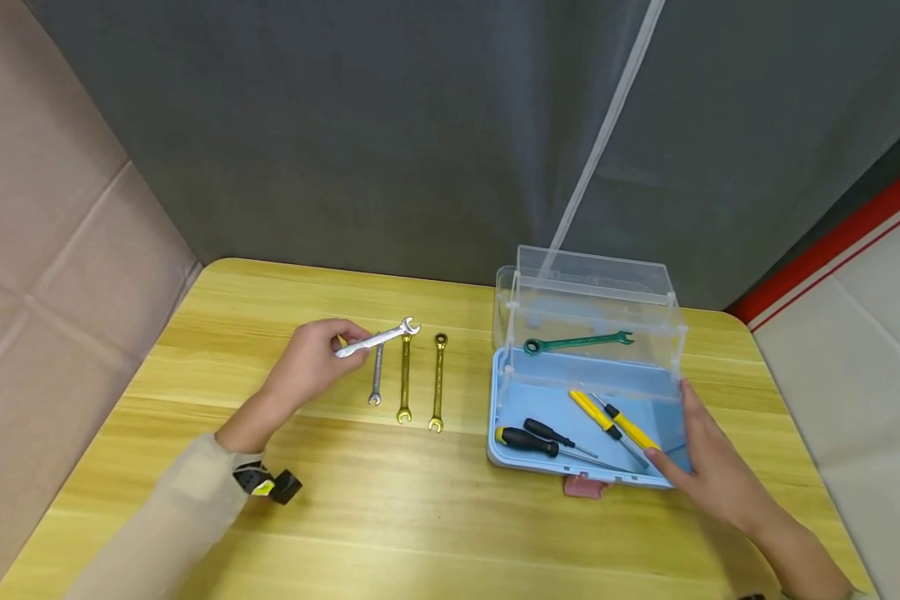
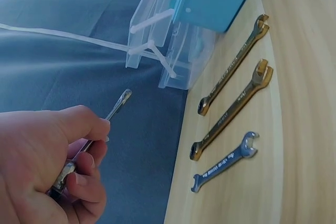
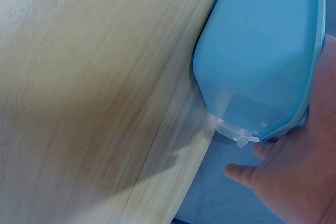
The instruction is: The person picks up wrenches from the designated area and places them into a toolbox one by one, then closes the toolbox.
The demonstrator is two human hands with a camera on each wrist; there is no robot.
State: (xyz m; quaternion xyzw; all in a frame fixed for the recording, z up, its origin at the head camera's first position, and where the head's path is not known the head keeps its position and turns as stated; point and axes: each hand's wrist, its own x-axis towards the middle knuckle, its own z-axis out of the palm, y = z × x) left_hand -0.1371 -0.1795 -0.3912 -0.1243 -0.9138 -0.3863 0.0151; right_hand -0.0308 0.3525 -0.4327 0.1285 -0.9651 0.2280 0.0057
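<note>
My left hand [image 1: 318, 357] grips a silver open-end wrench [image 1: 378, 337], raised above the table left of the toolbox. In the left wrist view this wrench [image 2: 115, 106] sticks out past the curled fingers. Below it lie a small silver wrench [image 1: 377, 375] and two gold combination wrenches, one [image 1: 406, 379] nearer the hand and one [image 1: 438, 383] farther right. My right hand [image 1: 720, 467] holds the right side of the open blue toolbox [image 1: 528, 396], its thumb over the rim. In the right wrist view the toolbox's blue outer wall [image 3: 257, 51] shows beside the hand.
A green wrench [image 1: 581, 342] is at the toolbox's raised clear trays [image 1: 596, 287]. Inside the blue base lie black-handled screwdrivers [image 1: 528, 440] and yellow-handled tools [image 1: 592, 410]. A pink latch [image 1: 583, 487] hangs at the front. A grey curtain [image 1: 345, 150] stands behind the wooden table [image 1: 390, 517].
</note>
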